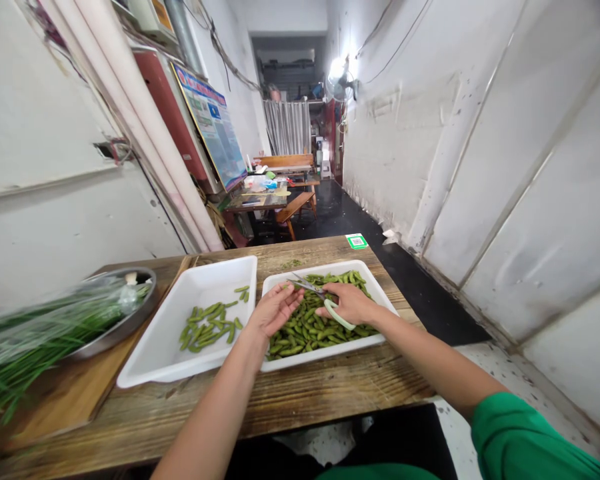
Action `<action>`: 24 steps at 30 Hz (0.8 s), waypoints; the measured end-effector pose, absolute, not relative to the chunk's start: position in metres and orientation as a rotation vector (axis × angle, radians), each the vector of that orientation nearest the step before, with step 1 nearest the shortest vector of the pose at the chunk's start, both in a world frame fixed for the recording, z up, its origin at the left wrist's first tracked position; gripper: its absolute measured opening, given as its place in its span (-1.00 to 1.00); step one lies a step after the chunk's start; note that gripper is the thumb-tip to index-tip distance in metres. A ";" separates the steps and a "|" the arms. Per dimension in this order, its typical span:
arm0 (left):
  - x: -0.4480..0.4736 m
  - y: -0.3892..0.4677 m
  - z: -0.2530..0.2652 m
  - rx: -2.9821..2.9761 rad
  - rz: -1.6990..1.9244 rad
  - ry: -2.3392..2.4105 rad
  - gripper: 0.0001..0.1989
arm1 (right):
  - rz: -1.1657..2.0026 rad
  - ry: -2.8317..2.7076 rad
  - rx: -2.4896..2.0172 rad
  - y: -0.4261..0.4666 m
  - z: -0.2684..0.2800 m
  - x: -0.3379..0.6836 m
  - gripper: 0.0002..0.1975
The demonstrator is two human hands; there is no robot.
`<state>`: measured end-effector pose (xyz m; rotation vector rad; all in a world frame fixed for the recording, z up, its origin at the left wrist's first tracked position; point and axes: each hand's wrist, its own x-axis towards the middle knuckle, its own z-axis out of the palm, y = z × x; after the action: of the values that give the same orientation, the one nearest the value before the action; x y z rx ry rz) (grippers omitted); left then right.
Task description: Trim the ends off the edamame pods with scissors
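My right hand is closed around scissors with pale green handles. Their slim metal blades point left, close to the fingertips of my left hand. Between those fingertips I pinch an edamame pod, mostly hidden by the fingers. Both hands are above a white tray heaped with green edamame pods. Left of it stands a second white tray, where a smaller pile of pods lies and a few more rest near its right wall.
A metal bowl with bagged green stalks sits on a wooden board at the left. Small green scraps and a green code card lie along the far edge of the wooden table. Farther off is a cluttered table.
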<state>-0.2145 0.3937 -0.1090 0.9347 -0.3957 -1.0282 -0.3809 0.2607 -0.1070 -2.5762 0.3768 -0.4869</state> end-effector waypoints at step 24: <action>-0.227 0.395 -0.111 1.108 -0.926 -0.576 -0.75 | -0.377 0.337 -2.490 0.256 -0.110 -0.382 -0.53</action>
<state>-0.2271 0.3954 -0.1114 1.1083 -0.5763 -0.9257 -0.3824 0.2561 -0.1095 -2.4898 0.3368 -0.3769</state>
